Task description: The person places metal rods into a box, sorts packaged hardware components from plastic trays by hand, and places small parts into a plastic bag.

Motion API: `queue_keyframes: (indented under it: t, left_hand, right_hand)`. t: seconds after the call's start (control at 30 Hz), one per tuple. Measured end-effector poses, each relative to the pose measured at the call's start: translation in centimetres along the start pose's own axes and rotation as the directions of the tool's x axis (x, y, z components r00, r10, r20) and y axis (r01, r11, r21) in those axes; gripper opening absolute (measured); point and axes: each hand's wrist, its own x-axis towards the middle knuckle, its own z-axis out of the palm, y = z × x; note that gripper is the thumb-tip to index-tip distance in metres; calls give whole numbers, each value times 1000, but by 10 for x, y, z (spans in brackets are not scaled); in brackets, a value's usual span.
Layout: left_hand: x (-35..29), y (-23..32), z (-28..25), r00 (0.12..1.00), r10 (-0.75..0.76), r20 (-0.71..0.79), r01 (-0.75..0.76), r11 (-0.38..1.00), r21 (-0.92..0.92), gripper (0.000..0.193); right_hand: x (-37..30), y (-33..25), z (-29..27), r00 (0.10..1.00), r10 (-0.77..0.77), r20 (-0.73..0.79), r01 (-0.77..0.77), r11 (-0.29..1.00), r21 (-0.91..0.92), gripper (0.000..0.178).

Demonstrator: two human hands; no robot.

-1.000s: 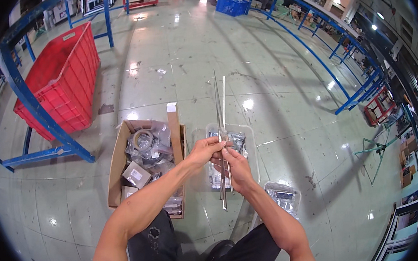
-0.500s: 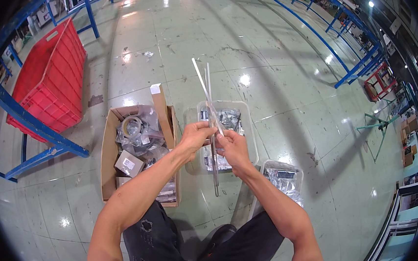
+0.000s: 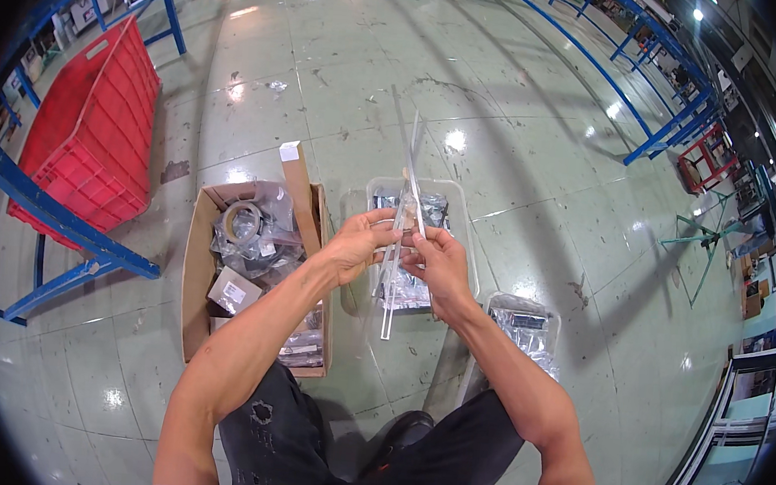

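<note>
My left hand (image 3: 357, 243) and my right hand (image 3: 439, 259) meet above a clear plastic tray (image 3: 467, 233) on the floor. Together they pinch a bundle of thin metal strips (image 3: 412, 173), which stand nearly upright and reach from below my hands to well above them. One strip leans slightly apart from the others at the top. The lower ends hang just past my fingers, over the tray's bagged parts.
An open cardboard box (image 3: 196, 268) with a tape roll and bagged parts sits at my left. A second clear tray (image 3: 527, 331) lies at my right knee. A red crate (image 3: 86, 137) rests in a blue steel frame (image 3: 53, 216) at far left. Blue railings (image 3: 654, 108) run along the right.
The strips have swung from leaning left to nearly upright and sit closer together. My hands stayed over the tray and shifted slightly. The view tilted down a little.
</note>
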Motion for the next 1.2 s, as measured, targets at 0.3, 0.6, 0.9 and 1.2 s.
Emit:
queue_keyframes:
  t: [0.3,0.6,0.9,1.2]
  left_hand:
    - [3,-3,-1,995,96,-4,-95,986,-136,43]
    - [6,-6,-2,999,51,15,-44,954,-296,38]
    - [8,-6,4,990,78,-118,-107,956,-272,46]
    - [9,-4,2,981,92,-170,-110,989,-101,41]
  right_hand:
    - [1,-1,2,999,-34,11,34,999,23,20]
    - [1,-7,0,992,94,80,-105,984,144,21]
    - [3,-1,0,999,6,49,-13,990,142,18]
    - [2,-2,0,1000,-2,-18,4,993,115,17]
